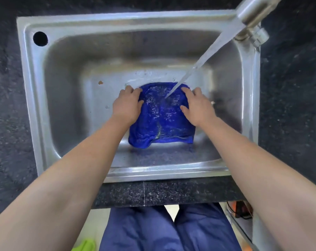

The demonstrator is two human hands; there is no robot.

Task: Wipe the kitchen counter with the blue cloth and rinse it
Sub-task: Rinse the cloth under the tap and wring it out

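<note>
The blue cloth (162, 120) lies spread mid-basin in the steel sink (117, 17), under water (204, 58) running from the tap (251, 13). The left hand (127, 105) and right hand (198, 107) grip its side edges, fingers curled onto the fabric. A dark speckled stone surface (289, 87) surrounds the sink.

one stainless steel sink (26, 87), set in one dark speckled counter (289, 96). one tap (251, 13) at the far right, with one stream of water (208, 53) running from it. one blue cloth (162, 124) in the basin, between two bare hands: one left hand (127, 105) and one right hand (199, 107). two forearms reach in from the near side. one round black hole (40, 38) in the sink's far left rim. one small orange speck (100, 82) on the basin floor. two legs in blue trousers (135, 230) below the counter's near edge. one green object (84, 245) at the near left, one orange object (238, 209) at the near right.
</note>
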